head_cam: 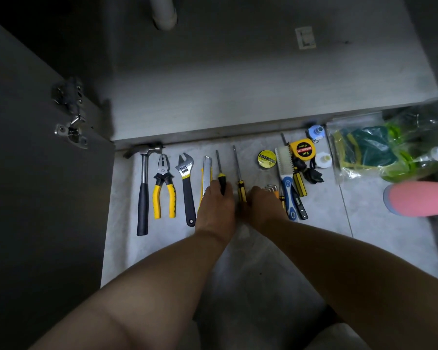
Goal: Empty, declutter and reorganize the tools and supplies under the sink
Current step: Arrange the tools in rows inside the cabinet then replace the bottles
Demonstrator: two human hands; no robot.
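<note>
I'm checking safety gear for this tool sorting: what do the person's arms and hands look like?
Both forearms are bare, with no sleeves in view. The left hand and right hand wear no gloves, and no watch, bracelet or ring shows.

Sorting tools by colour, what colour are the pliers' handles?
The pliers handles are yellow and black; head view.

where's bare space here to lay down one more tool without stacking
The cabinet floor, from the drain pipe to its front edge, lies bare. The floor tile below the hammer and pliers handles is free, as is the strip between the yellow-handled screwdriver and tape roll. Crowded: around the tape measure and brush, overlapping.
</note>
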